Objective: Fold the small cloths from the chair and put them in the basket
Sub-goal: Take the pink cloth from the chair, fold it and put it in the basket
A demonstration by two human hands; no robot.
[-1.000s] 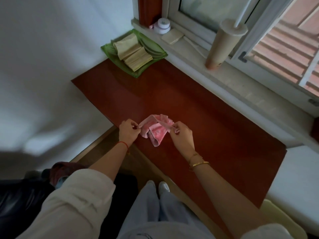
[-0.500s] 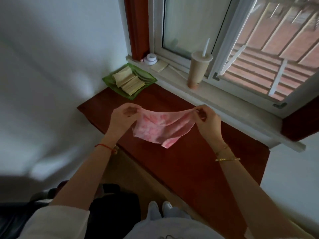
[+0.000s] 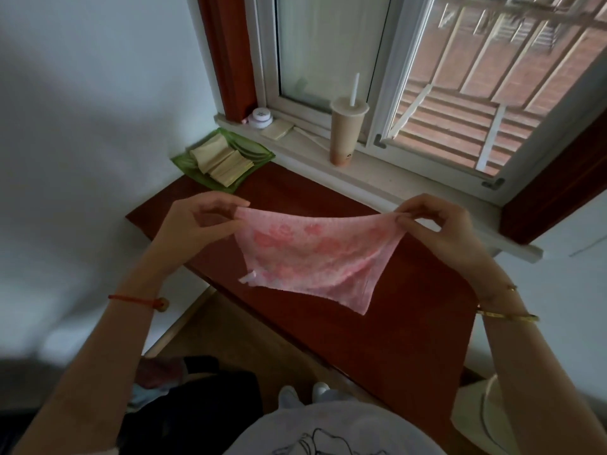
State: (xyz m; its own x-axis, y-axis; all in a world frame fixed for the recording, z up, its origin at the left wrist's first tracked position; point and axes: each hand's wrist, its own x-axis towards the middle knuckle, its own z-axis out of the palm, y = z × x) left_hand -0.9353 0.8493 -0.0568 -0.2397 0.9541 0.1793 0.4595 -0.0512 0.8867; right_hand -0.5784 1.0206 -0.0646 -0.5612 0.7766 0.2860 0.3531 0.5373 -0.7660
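Observation:
A pink patterned cloth (image 3: pixel 312 257) hangs spread out in the air above the red-brown table (image 3: pixel 394 323). My left hand (image 3: pixel 193 224) pinches its upper left corner and my right hand (image 3: pixel 440 228) pinches its upper right corner. The lower edge droops toward the tabletop. A green basket (image 3: pixel 259 156) sits at the table's far left corner, with two folded beige cloths (image 3: pixel 223 160) inside. At the bottom left, a dark chair (image 3: pixel 197 405) holds more bunched cloths (image 3: pixel 154 379), mostly hidden by my left arm.
A tall drink cup with a straw (image 3: pixel 345 136) stands on the white window sill (image 3: pixel 410 188). A small round jar (image 3: pixel 260 117) and a flat beige pad (image 3: pixel 277 130) lie on the sill near the basket. A white wall lies to the left.
The cloth was bunched low on the table between both hands. Both hands have risen and moved apart, and the cloth is now stretched wide between them.

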